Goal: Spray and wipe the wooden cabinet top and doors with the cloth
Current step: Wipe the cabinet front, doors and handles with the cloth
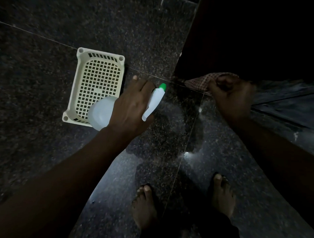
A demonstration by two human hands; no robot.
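The left hand (133, 107) is gripping the spray bottle (100, 112) at its neck, fingers curled, over the near corner of the cream basket (76, 83). The bottle's long axis is running lower-left to upper-right, its green nozzle (162, 86) pointing at the dark cabinet (246, 41). The right hand (231, 97) is clutching the checked cloth (199, 83) at the cabinet's lower edge. Open granite floor (48, 42) is lying between the hands.
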